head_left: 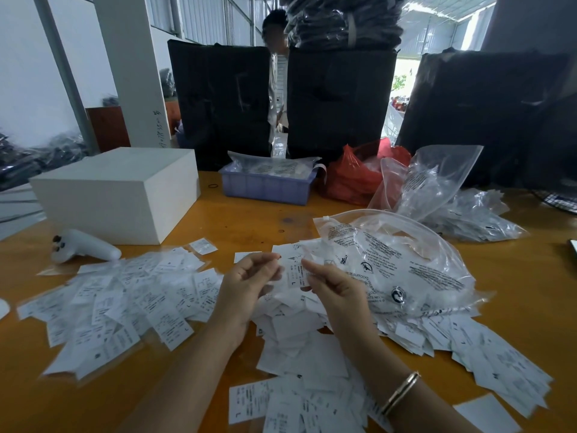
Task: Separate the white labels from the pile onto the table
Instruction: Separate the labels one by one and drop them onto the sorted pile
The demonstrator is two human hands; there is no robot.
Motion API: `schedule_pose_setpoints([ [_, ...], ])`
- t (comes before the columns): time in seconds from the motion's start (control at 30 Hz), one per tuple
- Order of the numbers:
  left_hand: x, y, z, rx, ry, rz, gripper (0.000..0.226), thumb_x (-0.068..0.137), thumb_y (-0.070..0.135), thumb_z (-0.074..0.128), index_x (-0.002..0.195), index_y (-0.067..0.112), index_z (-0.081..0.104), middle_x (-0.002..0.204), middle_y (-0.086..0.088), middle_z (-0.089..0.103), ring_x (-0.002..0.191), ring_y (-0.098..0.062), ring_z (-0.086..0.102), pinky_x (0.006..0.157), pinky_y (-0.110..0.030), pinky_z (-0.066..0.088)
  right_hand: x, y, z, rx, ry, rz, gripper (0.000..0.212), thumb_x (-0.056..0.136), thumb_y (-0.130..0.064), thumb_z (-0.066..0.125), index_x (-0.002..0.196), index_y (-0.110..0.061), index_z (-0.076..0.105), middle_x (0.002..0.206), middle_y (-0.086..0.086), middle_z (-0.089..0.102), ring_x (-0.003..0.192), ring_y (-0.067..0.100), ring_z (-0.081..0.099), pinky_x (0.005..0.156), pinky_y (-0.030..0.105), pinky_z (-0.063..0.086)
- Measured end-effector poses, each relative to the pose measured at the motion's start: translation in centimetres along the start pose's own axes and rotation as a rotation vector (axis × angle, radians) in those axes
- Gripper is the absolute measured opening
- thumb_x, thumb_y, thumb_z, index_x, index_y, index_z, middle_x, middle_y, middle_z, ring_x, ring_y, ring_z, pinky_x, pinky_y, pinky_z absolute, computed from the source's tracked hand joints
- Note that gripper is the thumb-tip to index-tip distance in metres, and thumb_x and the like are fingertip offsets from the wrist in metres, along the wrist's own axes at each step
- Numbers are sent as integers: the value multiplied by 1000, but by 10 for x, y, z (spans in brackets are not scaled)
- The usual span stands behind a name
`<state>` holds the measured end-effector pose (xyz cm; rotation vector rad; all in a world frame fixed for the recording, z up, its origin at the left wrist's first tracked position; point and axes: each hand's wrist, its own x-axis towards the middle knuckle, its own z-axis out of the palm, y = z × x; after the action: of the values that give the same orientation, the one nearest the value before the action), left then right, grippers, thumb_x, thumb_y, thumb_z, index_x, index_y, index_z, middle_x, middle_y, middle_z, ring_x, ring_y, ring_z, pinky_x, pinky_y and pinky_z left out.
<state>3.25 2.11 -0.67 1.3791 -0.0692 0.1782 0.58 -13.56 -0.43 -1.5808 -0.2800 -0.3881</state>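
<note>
Both hands (pixel 293 285) around one label (pixel 293 271)

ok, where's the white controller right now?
Head view, left side of the table: the controller lies in front of the white box, at the far edge of the spread labels.

We see through a single wide-angle head camera, looking forward and steeply down, close above the orange wooden table (pixel 237 214). The table's near edge falls below our view; beyond its far edge stand tall black wrapped bundles (pixel 340 101). Straight lines bow at the frame's borders.
</note>
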Motion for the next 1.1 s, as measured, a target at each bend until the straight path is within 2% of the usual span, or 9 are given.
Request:
schedule_pose_setpoints([
  [0.13,0,0,1,65,-4,13,7,88,24,64,93,27,69,82,10,73,77,-4,69,57,-13,51,0,1,1,-40,-32,-2,43,89,0,59,94,-42,69,85,-6,70,78,6,66,73,19,53],
  [0.3,-3,2,2,80,-77,-3,14,81,32,68,95,28,69,81,12,72,75,-3,68,60,-14,52,1,0,1,-8,-10,23,40,90,2,57,95,-37,69,83,-14,71,75,1,66,70,15,51],
  [0.53,-3,3,1,102,-72,-3,15,85,21,68,98,30,68,81,13,72,75,-1,67,58,-12,50,0,-1,0,-12,-44,25,38,91,1,56,95,-34,70,87,-13,72,74,5,68,70,18,53],
  [0.67,-3,2,1,93,-67,9,15,86,21,67,98,29,68,80,13,71,72,0,66,59,-11,49,0,0,0,-57,-56,34,43,91,4,54,94,-36,70,86,-4,72,72,6,68,68,19,54],
  [0.83,-5,3,3,157,-139,28,16,80,24,72,96,28,69,84,18,71,78,4,66,60,-7,48,1,2,-2,-44,-56,51,41,92,1,54,93,-36,71,83,2,71,72,11,67,71,29,56],
  [0.93,-5,4,1,185,-145,26,12,82,28,70,94,32,70,83,19,71,78,4,66,59,-6,47,2,4,-2,-43,-32,63,37,92,-1,55,94,-35,71,76,0,71,69,10,65,66,24,54],
  [1.03,-3,4,-2,185,-148,36,14,88,21,65,97,31,69,86,14,74,80,1,68,62,-7,48,4,5,-4,-32,7,70,37,92,-1,54,94,-33,71,66,-4,65,62,3,62,59,15,48],
  [1.1,-3,4,-2,200,-135,34,15,89,19,64,97,31,68,86,15,74,81,2,68,63,-10,51,4,6,-5,-41,7,72,40,92,-1,55,95,-39,69,64,-6,62,62,3,62,59,15,48],
])
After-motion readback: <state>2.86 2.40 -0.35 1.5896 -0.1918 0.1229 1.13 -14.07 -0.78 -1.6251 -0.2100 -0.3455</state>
